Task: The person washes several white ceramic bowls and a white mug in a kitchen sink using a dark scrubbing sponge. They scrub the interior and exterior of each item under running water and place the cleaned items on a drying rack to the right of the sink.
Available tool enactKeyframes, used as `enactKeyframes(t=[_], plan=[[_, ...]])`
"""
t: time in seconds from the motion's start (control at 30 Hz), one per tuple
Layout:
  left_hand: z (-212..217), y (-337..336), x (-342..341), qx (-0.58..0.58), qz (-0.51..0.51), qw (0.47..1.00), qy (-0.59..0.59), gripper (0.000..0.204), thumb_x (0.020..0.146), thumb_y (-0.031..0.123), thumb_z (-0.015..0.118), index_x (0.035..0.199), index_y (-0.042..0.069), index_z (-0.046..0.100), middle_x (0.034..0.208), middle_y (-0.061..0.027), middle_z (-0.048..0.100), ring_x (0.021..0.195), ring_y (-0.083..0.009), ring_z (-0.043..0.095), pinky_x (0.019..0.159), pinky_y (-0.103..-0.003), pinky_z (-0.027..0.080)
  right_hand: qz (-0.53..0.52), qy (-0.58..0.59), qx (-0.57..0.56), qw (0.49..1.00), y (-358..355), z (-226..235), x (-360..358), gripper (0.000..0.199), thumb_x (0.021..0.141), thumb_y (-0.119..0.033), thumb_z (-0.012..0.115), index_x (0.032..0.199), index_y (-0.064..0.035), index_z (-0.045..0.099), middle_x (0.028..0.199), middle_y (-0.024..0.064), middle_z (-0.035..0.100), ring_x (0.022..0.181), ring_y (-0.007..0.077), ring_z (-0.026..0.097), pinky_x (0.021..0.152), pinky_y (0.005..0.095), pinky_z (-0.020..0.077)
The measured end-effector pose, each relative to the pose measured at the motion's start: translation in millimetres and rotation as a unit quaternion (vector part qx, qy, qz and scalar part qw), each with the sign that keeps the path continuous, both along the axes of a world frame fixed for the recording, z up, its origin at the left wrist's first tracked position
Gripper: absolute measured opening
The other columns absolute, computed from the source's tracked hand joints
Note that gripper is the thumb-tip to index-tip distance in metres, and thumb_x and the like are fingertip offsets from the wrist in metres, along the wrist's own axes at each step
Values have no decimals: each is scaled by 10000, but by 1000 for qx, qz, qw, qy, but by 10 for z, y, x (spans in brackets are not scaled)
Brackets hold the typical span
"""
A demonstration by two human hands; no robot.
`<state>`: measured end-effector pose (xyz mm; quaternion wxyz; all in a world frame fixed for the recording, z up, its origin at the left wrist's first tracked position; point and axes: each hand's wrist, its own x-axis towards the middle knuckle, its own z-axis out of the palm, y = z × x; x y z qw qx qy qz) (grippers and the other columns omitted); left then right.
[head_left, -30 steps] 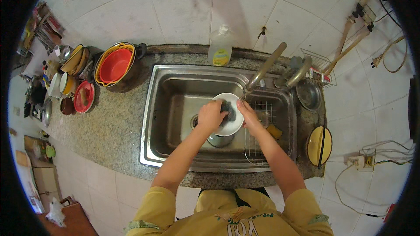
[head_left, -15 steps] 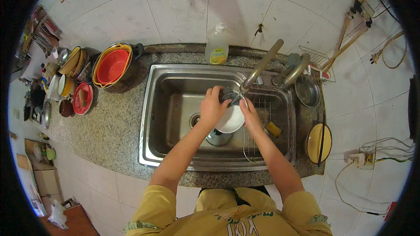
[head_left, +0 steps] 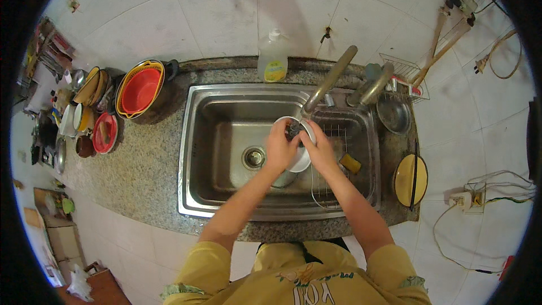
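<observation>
Over the sink (head_left: 217,130), just below the faucet spout (head_left: 330,82), both hands work at a white bowl (head_left: 300,162). My right hand (head_left: 319,151) grips it at the right rim, fingers closed. My left hand (head_left: 280,148) is closed on a dark scouring pad (head_left: 293,130), which sits at the bowl's open mouth. The fingers cover much of the bowl, so its full shape is hidden. Beneath it, a shiny rounded metal piece (head_left: 285,179) lies partly hidden on the sink floor, right of the drain (head_left: 254,158).
A wire rack (head_left: 333,183) and yellow sponge (head_left: 350,164) are at the sink's right. Behind stands a soap bottle (head_left: 273,59). A pot with a red basket (head_left: 141,90) is on the left counter; a yellow dish (head_left: 407,183) with dark chopsticks lies right.
The bowl has turned so its rim and mouth now show around the scouring pad. My left hand has shifted slightly lower. The whole view has moved a little.
</observation>
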<state>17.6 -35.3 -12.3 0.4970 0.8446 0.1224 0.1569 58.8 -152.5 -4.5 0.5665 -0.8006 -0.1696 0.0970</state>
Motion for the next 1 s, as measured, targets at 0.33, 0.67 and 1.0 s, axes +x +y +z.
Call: enactKeyframes(t=[0.33, 0.67, 1.0], plan=[[-170, -27, -87, 53, 61, 996, 48, 363, 689, 190, 659, 964, 22, 492, 892, -160, 555, 747, -275, 575, 621, -339, 455, -9, -36, -127, 991, -69, 233, 8, 461, 771, -389, 537, 1168, -168, 457, 1008, 154, 506, 944, 297, 501, 813, 361, 382], [-70, 24, -135, 200, -153, 953, 170, 387, 721, 306, 607, 964, 29, 488, 830, -196, 545, 776, -335, 559, 633, -415, 439, 29, 76, -22, 996, -144, -36, 118, 467, 805, -371, 528, 1121, -30, 478, 1047, 130, 549, 974, 225, 513, 846, 294, 365], [-108, -124, 17, -33, -162, 976, 143, 388, 739, 294, 605, 973, 5, 491, 794, -173, 566, 709, -307, 565, 596, -365, 450, -30, 228, 129, 965, -170, -60, 62, 585, 829, -468, 444, 1219, -38, 364, 1188, 108, 419, 1072, 188, 393, 915, 298, 286]])
